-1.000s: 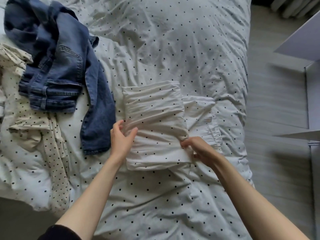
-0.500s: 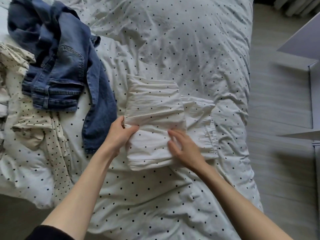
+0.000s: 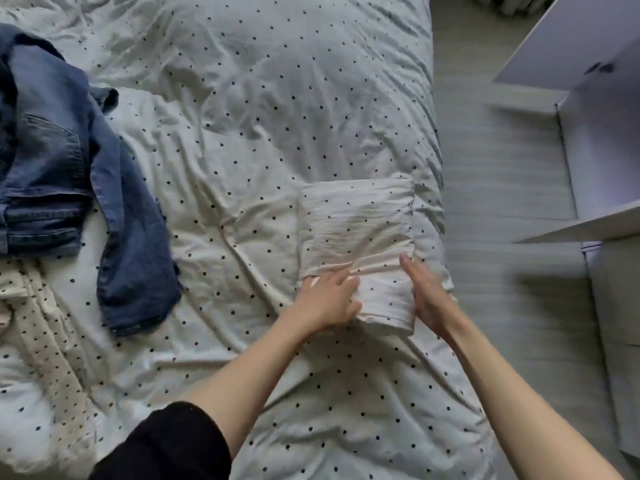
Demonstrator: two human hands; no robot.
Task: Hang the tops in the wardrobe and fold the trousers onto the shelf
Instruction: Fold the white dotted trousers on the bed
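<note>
Left hand (image 3: 329, 301) flat on folded white trousers (image 3: 356, 237) (fingertips perhaps tucked under a fold), right hand (image 3: 427, 296) straight-fingered against their side

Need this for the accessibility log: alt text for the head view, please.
Both hands, left hand and right hand, rest at the near sides of folded white trousers on a polka-dot duvet. Blue jeans lie further left, white shelves stand right.

A white duvet (image 3: 277, 98) speckled with small dark dots covers the bed, rumpled into soft creases all over. Off its right edge runs pale grey floor (image 3: 502, 209) with faint ridged stripes, and shadow pools across it lower down.
</note>
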